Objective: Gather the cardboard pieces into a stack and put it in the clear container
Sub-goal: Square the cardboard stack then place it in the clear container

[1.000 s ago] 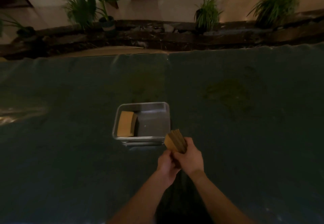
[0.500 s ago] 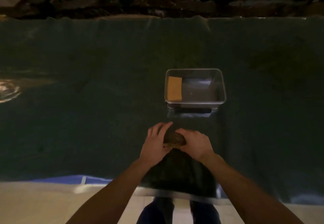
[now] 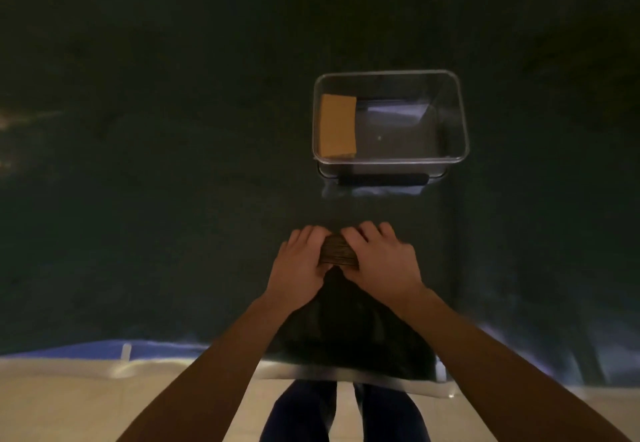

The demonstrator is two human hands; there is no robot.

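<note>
Two hands press a cardboard stack [image 3: 337, 251] on its edge against the dark green table cover [image 3: 156, 199]: the left hand [image 3: 300, 270] and right hand [image 3: 382, 261] both curl their fingers over it. Beyond them sits the clear container [image 3: 462, 119], with another cardboard stack [image 3: 337, 126] at its left wall.

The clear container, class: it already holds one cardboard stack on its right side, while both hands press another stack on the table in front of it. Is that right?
Not quite. In the head view, the cardboard stack inside sits on the left side of the clear container, not the right. The rest holds: the left hand and right hand hold the second stack on the table in front of it.
</note>
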